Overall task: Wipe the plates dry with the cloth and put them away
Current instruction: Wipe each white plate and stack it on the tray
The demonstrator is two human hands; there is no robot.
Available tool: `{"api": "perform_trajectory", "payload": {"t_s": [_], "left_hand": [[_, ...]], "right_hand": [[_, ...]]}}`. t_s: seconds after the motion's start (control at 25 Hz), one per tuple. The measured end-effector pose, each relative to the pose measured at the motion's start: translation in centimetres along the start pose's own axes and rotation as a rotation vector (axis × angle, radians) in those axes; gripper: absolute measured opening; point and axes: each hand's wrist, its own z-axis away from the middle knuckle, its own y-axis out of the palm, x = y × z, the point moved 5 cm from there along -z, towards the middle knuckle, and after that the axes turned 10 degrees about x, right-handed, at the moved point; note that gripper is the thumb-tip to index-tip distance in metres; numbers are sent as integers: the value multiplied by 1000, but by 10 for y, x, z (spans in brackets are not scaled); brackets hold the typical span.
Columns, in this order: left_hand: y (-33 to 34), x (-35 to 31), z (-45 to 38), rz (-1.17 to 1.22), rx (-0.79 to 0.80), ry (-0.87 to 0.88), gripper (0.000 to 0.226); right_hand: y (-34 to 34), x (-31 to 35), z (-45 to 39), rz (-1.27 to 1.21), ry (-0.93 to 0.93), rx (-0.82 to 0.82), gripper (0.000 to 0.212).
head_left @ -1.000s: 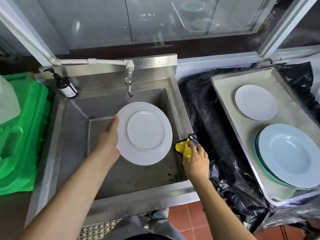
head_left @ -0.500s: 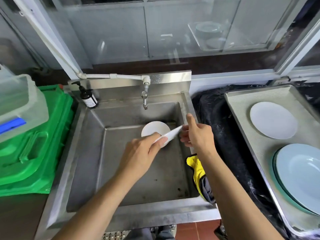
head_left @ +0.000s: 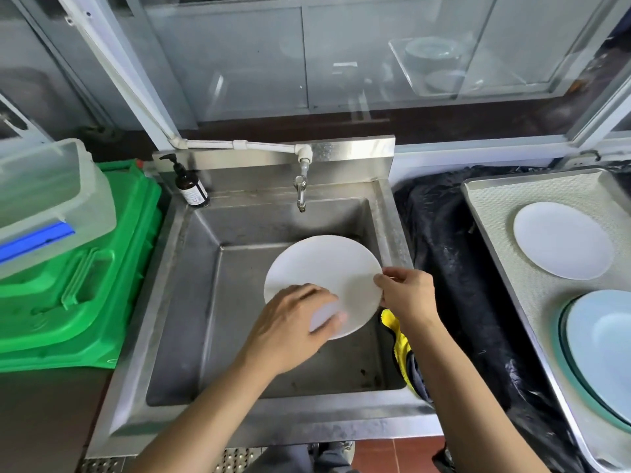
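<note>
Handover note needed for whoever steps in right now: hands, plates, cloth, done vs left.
Left hand grips the near-left rim of the round white plate; right hand pinches its right rim. The plate is held over the steel sink.
Yellow cloth hangs over the sink's right edge, in neither hand.
Metal tray on the right holds a small white plate and stacked pale blue plates.
Left: pick up the cloth, wipe the held plate, put it away.

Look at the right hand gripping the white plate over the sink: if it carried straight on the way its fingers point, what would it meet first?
Probably the left hand holding the plate; depth is unclear.
</note>
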Motion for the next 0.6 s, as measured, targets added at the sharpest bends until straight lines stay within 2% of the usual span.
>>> {"api": "perform_trajectory", "payload": {"t_s": [0.08, 0.16, 0.24, 0.32, 0.44, 0.6], "left_hand": [[-11, 20, -4, 14, -87, -166, 48], [-20, 47, -5, 48, -94, -413, 52], [-21, 68, -4, 316, -33, -581, 59], [-21, 79, -7, 575, -38, -620, 50], [-26, 85, -9, 722, -83, -598, 25], [-29, 84, -16, 888, -52, -570, 21]], "right_hand": [[1, 0, 1, -41, -43, -17, 29], [4, -2, 3, -82, -63, -23, 31], [8, -3, 5, -120, -63, -25, 32], [12, -2, 7, -124, -58, -32, 27], [17, 2, 11, -84, -64, -50, 24], [14, -4, 14, -121, -25, -130, 22]]}}
